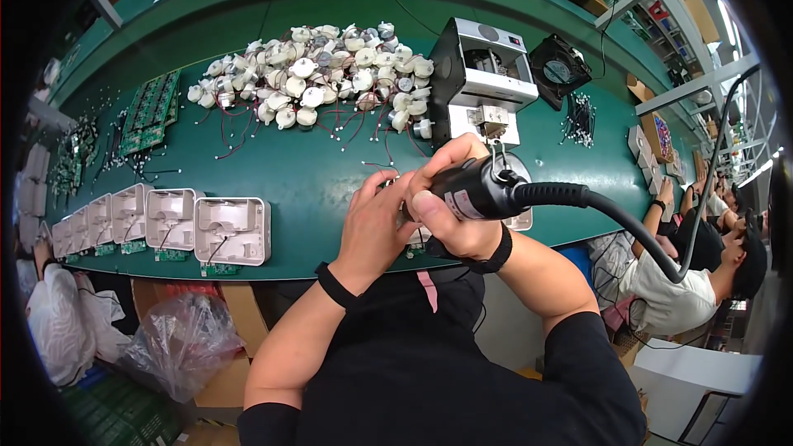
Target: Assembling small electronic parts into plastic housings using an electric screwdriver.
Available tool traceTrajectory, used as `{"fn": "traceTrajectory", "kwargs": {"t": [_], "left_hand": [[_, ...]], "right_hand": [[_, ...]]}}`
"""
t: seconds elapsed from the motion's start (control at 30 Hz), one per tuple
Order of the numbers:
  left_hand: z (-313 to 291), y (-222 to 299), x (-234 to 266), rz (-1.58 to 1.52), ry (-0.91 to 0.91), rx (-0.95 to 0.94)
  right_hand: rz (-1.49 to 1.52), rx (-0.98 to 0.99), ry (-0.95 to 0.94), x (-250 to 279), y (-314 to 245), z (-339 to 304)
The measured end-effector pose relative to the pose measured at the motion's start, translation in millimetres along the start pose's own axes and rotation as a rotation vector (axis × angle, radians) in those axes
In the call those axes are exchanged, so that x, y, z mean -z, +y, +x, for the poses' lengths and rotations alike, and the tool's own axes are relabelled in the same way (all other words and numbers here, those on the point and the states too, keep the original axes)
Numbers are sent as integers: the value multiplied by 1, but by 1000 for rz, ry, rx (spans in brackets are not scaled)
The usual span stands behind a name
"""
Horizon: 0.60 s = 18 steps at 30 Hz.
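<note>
My right hand [450, 215] is wrapped round a black electric screwdriver [479, 186], with a thick black cable leaving its back end. The screwdriver lies tilted, its tip hidden behind my fingers. Close beside it, my left hand [372, 227] has its fingers bent inward, and whatever they grip is covered by the hands. Parts of a white plastic housing [520, 220] show below and to the right of my right hand. To the left, a row of white plastic housings [234, 231] lies open side up, with wires inside and small green circuit boards [219, 269] at their near edges.
A pile of white round motor-like parts with wires [314, 74] covers the back middle. Behind my right hand stands a screw feeder machine [487, 74], beside a black fan [560, 66] and a bundle of black wires [580, 120]. Green circuit boards [150, 111] are stacked left. People sit at right.
</note>
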<state>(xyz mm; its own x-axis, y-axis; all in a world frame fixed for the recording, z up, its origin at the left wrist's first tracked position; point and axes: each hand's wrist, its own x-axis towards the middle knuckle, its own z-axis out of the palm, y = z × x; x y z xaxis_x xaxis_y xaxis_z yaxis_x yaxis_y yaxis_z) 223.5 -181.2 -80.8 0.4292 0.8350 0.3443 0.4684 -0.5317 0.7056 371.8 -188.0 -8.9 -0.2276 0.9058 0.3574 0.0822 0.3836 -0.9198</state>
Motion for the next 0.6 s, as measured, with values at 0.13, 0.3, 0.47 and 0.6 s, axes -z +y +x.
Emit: {"fn": "traceTrajectory", "kwargs": {"t": [0.13,0.3,0.47,0.6], "left_hand": [[4,2,1,-56,26,8],[12,1,1,-135,10,-8],[6,7,16,-5,-127,26],[-22,47,82,95,-91,-92]], "right_hand": [[-105,8,-6,0,2,-2],[-58,35,138,-4,-8,9],[-226,208,373,-3,-52,17],[42,-114,345,-17,-95,1]]}}
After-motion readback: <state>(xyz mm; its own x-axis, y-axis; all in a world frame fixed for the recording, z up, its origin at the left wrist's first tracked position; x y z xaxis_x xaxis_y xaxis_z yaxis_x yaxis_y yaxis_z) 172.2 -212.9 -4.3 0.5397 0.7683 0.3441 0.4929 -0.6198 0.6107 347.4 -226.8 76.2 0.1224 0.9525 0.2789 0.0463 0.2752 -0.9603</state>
